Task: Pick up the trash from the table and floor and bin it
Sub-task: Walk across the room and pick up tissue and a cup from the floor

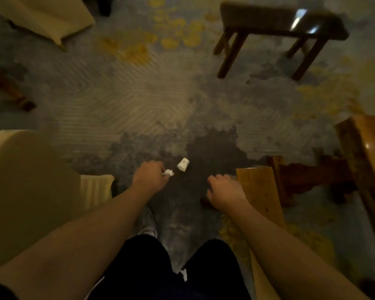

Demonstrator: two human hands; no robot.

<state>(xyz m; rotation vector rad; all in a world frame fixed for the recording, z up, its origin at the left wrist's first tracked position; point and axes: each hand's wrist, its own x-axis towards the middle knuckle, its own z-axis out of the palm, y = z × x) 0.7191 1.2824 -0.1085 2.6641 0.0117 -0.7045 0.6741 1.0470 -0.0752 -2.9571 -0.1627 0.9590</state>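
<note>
A white paper cup [183, 164] lies on its side on the dark patch of the carpet, just ahead of my feet. My left hand [150, 176] is curled around a small crumpled white paper [168, 173], which pokes out by the fingers, a short way left of the cup. My right hand [223, 192] hangs lower right of the cup with its fingers curled downward and nothing visible in it. No bin is in view.
A cream armchair [20, 191] fills the left side. A wooden bench [260, 191] and a wooden table [368, 148] stand at the right. A dark stool [275, 20] stands far right on the patterned carpet [139, 100]; a cream cushion [43, 16] lies far left.
</note>
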